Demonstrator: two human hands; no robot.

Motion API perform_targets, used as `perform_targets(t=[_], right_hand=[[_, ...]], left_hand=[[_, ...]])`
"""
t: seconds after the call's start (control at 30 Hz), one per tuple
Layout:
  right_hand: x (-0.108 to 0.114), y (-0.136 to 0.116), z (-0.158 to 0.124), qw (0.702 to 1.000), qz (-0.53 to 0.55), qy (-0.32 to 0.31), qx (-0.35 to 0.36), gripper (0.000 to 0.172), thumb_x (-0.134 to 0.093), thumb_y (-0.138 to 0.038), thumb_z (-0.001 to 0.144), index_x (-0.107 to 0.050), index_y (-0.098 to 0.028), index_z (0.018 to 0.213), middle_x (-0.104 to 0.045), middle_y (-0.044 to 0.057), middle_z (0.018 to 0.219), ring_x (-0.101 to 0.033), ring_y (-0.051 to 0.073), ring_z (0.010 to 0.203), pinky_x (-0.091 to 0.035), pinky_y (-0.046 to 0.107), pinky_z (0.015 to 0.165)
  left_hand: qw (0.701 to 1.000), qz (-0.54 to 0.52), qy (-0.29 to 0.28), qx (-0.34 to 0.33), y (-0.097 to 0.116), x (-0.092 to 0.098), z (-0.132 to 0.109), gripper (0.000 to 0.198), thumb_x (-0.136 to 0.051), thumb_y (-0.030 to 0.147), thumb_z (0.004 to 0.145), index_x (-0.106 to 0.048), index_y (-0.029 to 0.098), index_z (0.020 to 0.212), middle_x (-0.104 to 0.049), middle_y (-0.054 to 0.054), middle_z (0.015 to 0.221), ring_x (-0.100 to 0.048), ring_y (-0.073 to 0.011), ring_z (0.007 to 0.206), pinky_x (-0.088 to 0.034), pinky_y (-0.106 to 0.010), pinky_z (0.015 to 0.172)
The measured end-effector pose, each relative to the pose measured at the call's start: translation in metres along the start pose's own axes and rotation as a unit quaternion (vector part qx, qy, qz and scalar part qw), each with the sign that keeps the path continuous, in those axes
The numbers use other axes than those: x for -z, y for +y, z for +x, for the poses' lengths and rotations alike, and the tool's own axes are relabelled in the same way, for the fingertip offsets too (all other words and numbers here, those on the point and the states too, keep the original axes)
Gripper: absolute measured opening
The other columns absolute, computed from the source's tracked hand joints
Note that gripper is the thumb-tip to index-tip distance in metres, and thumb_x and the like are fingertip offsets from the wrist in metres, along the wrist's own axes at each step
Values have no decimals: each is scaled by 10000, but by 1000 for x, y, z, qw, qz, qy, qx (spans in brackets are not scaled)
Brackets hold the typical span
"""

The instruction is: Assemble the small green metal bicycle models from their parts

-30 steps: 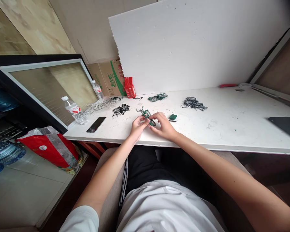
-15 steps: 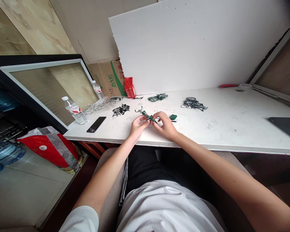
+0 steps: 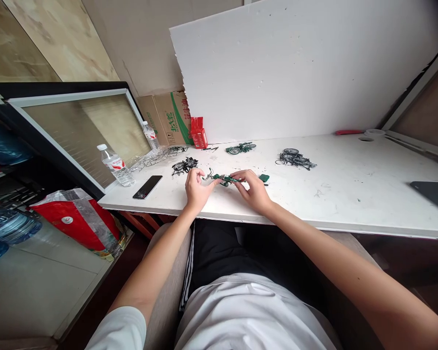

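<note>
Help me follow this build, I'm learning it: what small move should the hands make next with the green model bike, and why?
Probably free the right hand and pick up the loose green piece. The green model bike is pinched at both ends, low over the table, the left hand looks able to steady it alone, and the piece lies just beside the right hand.

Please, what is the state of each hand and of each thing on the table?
left hand: shut on the green model
right hand: shut on the green model
green model: held sideways between both hands
phone: lying flat, screen dark
near water bottle: upright, cap on
far water bottle: upright, cap on
red box: standing upright
</note>
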State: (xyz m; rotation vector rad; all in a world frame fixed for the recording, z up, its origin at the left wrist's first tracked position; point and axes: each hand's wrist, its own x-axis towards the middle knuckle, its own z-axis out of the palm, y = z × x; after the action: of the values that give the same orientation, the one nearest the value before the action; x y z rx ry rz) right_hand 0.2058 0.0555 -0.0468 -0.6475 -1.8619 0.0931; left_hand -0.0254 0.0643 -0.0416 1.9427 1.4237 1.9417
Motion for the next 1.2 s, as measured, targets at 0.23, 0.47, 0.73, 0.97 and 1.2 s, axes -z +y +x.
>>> perform_targets(t=[0.23, 0.47, 0.73, 0.97, 1.2], right_hand=[[-1, 1, 0, 1000, 22, -5, 17, 139, -569, -194, 1076, -631, -290, 1155, -764, 87, 1174, -721, 286, 1104, -584, 492, 950], [-1, 2, 2, 1000, 15, 3, 17, 135, -543, -205, 1088, -629, -292, 1145, -763, 82, 1151, -709, 284, 1077, -577, 491, 928], [2, -4, 1, 999, 2, -17, -42, 213, -632, -356, 1067, -593, -298, 1269, -709, 102, 1229, -664, 307, 1147, -561, 507, 969], [2, -4, 2, 998, -8, 31, -60, 474, -777, -476, 952, -513, -266, 1286, -598, 133, 1250, -628, 299, 1073, -563, 470, 857], [1, 0, 3, 992, 13, -22, -121, 228, -665, -478, 1035, -640, -256, 985, -700, 41, 861, -629, 221, 760, -523, 390, 696]], left_hand=[[966, 50, -161, -194, 19, 14, 16, 398, -877, 254, 871, -759, 286, 1250, -671, -112, 1322, -625, -308, 1292, -469, -486, 1145], [965, -15, -211, -155, 26, 8, 11, 234, -784, 185, 944, -799, 275, 1161, -806, -85, 1207, -719, -297, 1237, -497, -525, 1128], [972, -75, -202, -89, 25, 6, 8, 175, -793, 275, 954, -812, 244, 1125, -818, -83, 1112, -771, -247, 1046, -605, -406, 973], [977, -131, -170, -5, 23, 4, 8, 284, -829, 399, 923, -816, 212, 1137, -806, -110, 1142, -782, -232, 1012, -659, -354, 875], [974, -158, -156, 42, 25, 1, 5, 325, -868, 402, 882, -820, 198, 1131, -807, -112, 1099, -783, -232, 1002, -664, -332, 837]])
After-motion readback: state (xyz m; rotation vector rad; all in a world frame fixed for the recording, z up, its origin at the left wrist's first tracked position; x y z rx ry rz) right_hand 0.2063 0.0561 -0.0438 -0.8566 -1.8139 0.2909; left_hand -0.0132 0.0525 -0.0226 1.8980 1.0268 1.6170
